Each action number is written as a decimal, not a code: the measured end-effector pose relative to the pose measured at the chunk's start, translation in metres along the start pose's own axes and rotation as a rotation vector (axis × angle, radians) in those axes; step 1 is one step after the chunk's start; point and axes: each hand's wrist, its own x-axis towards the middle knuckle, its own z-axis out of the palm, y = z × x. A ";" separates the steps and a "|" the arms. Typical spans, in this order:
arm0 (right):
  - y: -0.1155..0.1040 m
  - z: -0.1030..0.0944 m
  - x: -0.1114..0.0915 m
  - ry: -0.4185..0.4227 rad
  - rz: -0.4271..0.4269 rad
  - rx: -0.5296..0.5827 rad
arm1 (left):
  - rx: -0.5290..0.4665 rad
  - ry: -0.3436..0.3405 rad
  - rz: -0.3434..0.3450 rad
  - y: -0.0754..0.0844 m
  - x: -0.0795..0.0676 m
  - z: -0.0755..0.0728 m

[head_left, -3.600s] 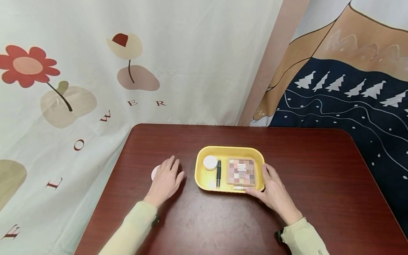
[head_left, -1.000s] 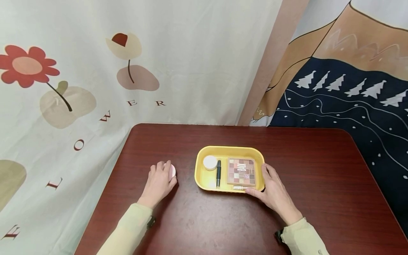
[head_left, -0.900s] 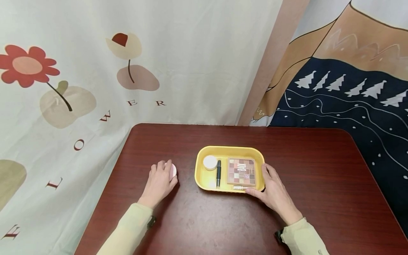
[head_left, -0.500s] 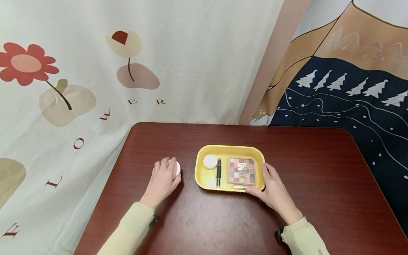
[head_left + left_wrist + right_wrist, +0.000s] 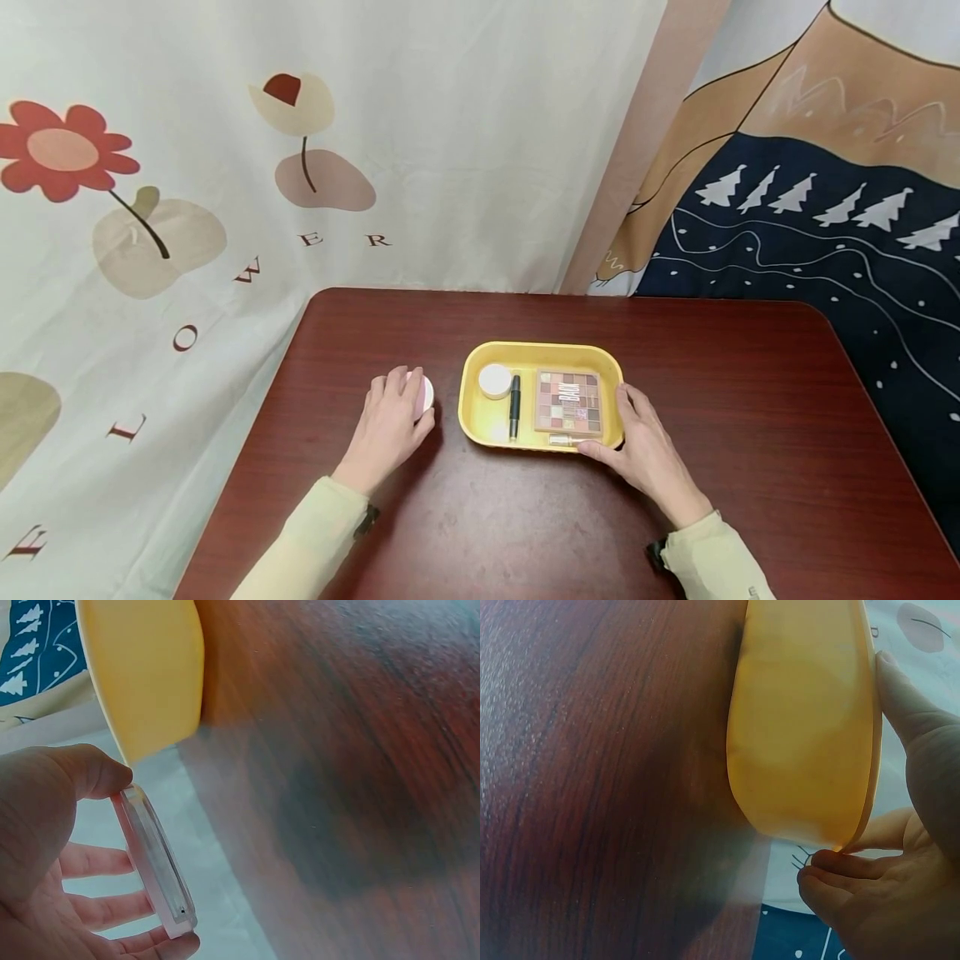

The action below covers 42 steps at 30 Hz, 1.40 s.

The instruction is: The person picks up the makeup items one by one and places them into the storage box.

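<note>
My left hand [image 5: 386, 425] grips a thin round compact [image 5: 424, 397], pale pink and white, left of the yellow tray [image 5: 472, 429]. In the left wrist view the compact [image 5: 156, 862] shows edge-on with a clear rim, between thumb and fingertips. My right hand [image 5: 656, 454] holds the tray's near right corner, thumb on the front rim, fingers round the right end. Inside the tray lie a round white-lidded container [image 5: 495, 381], a dark pen-like cosmetic stick [image 5: 514, 408], an eyeshadow palette [image 5: 567, 402] and a small tube with a pale cap [image 5: 561, 440], partly covered by the right thumb.
The dark red-brown wooden table [image 5: 480, 533] has rounded far corners. Behind it hangs a white curtain [image 5: 465, 167] with flower prints, and a navy and tan one [image 5: 787, 225] stands at the right.
Earlier the left hand lay spread over the round compact; then its fingers closed on it. Since then hand and compact have moved right, towards the tray. The right hand and tray stay in place.
</note>
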 end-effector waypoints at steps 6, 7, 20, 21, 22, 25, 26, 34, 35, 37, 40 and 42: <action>0.000 0.000 0.000 0.004 -0.002 0.000 | -0.010 0.016 0.019 0.006 0.003 -0.005; 0.000 0.000 0.000 0.004 -0.002 0.000 | -0.013 0.013 0.022 0.007 0.004 -0.006; 0.001 0.001 -0.001 0.016 -0.017 -0.002 | -0.033 0.011 0.073 0.026 0.012 -0.016; 0.001 0.001 -0.001 0.017 -0.017 -0.002 | -0.035 0.014 0.077 0.028 0.012 -0.017; 0.001 0.001 -0.001 0.017 -0.016 -0.001 | -0.038 0.015 0.080 0.029 0.013 -0.017; 0.001 0.001 -0.001 0.018 -0.015 -0.002 | -0.050 0.016 0.089 0.034 0.015 -0.018; 0.001 0.001 -0.001 0.019 -0.015 -0.001 | -0.053 0.014 0.092 0.036 0.016 -0.018; 0.001 0.001 -0.001 0.019 -0.014 0.009 | -0.084 -0.002 0.124 0.050 0.023 -0.018; 0.001 0.001 -0.001 0.019 -0.013 0.008 | -0.087 -0.004 0.130 0.052 0.023 -0.018; 0.001 0.001 -0.001 0.018 -0.012 0.007 | -0.090 -0.010 0.143 0.055 0.025 -0.018; 0.000 0.001 -0.001 0.018 -0.013 0.008 | -0.094 -0.016 0.157 0.059 0.026 -0.017; 0.000 0.001 -0.002 0.018 -0.013 0.009 | -0.090 -0.011 0.172 0.062 0.027 -0.016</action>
